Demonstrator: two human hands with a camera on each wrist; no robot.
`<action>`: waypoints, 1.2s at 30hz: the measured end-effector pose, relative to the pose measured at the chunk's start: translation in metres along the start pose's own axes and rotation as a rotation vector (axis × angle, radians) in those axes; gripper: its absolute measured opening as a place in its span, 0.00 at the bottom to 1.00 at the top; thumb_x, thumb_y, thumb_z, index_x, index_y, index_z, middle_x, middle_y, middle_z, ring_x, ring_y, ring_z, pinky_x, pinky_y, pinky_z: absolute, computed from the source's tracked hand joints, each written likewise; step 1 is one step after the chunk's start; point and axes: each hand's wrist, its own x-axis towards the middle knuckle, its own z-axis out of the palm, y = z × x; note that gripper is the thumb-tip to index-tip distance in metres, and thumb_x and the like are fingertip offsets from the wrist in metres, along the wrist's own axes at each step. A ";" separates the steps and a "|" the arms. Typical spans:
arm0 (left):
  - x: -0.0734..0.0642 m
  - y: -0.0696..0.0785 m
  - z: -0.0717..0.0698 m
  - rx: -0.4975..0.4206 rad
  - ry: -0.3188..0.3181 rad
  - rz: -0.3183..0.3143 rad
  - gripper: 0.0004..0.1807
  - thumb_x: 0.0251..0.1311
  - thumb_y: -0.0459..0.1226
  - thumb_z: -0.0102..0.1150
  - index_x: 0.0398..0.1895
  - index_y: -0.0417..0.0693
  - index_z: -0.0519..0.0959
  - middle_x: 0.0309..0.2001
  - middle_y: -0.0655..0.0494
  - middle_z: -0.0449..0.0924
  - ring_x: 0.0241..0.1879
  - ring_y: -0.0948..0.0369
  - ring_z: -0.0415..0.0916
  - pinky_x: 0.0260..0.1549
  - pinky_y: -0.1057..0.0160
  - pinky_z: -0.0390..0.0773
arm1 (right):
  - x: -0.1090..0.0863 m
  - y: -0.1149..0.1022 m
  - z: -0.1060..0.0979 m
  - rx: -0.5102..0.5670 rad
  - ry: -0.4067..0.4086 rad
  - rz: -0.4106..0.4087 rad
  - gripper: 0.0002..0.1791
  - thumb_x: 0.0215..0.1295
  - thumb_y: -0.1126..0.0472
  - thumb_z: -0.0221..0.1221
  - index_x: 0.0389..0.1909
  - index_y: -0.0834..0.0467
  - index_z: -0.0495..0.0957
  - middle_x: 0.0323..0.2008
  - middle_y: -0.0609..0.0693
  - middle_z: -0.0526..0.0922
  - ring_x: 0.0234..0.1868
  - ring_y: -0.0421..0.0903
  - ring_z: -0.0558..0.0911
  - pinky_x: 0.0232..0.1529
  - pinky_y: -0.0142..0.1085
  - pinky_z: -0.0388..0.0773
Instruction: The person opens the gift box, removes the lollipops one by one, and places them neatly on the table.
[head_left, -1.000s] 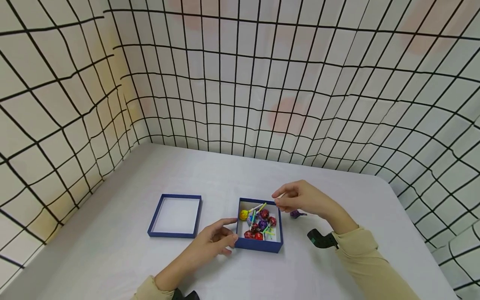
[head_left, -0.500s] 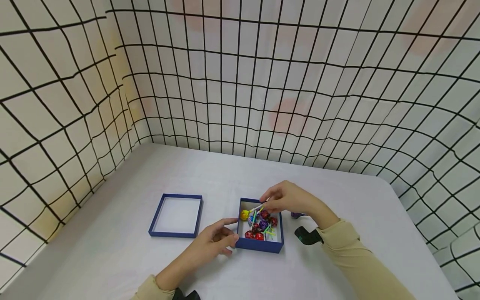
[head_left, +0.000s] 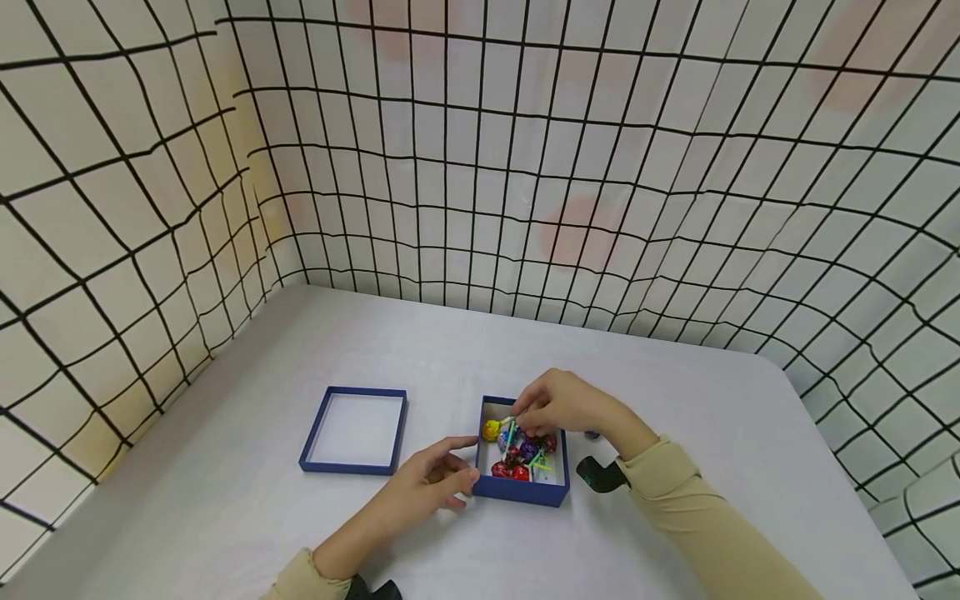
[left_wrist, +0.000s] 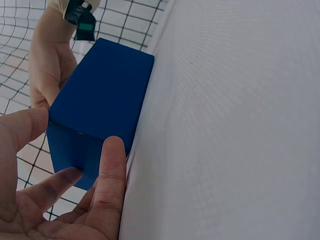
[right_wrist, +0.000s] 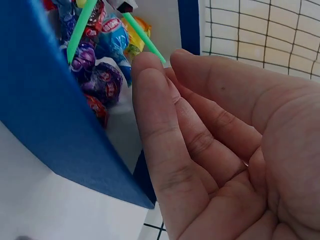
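A blue box (head_left: 521, 492) with a white inside stands open on the table, holding several wrapped lollipops (head_left: 519, 472) in red, purple, blue and yellow. My left hand (head_left: 431, 479) touches the box's left side with its fingertips; in the left wrist view the thumb and fingers (left_wrist: 114, 155) lie against the blue outer wall. Over the back of the box, my right hand (head_left: 570, 408) reaches inside. In the right wrist view, a green lollipop stick (right_wrist: 145, 37) ends at the gap between thumb and fingers, with no grip on it visible. The hand hides part of the contents in the head view.
Left of the box lies a blue-rimmed lid (head_left: 348, 468), white inside up. A dark lollipop (head_left: 592, 434) lies on the white table (head_left: 420, 350) right of the box, mostly behind the right wrist. Black grid netting (head_left: 465, 167) surrounds the table's back and sides.
My right hand has moved left and down, from the box's back right corner into the box. The lollipop outside is now more covered. My left hand stays against the box.
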 end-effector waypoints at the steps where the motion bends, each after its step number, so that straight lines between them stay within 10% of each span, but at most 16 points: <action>1: 0.000 0.000 0.000 0.000 -0.001 0.002 0.32 0.78 0.44 0.62 0.79 0.43 0.69 0.47 0.45 0.83 0.44 0.56 0.85 0.43 0.62 0.92 | 0.000 -0.001 0.001 -0.010 -0.003 -0.005 0.09 0.74 0.64 0.67 0.48 0.65 0.89 0.33 0.52 0.93 0.32 0.39 0.88 0.39 0.34 0.92; 36: 0.000 0.000 0.001 0.009 0.003 0.010 0.32 0.78 0.43 0.62 0.79 0.41 0.68 0.47 0.45 0.84 0.42 0.56 0.84 0.41 0.63 0.92 | -0.006 0.003 0.008 0.122 -0.012 -0.035 0.05 0.72 0.65 0.66 0.39 0.65 0.86 0.33 0.52 0.91 0.31 0.41 0.85 0.39 0.36 0.90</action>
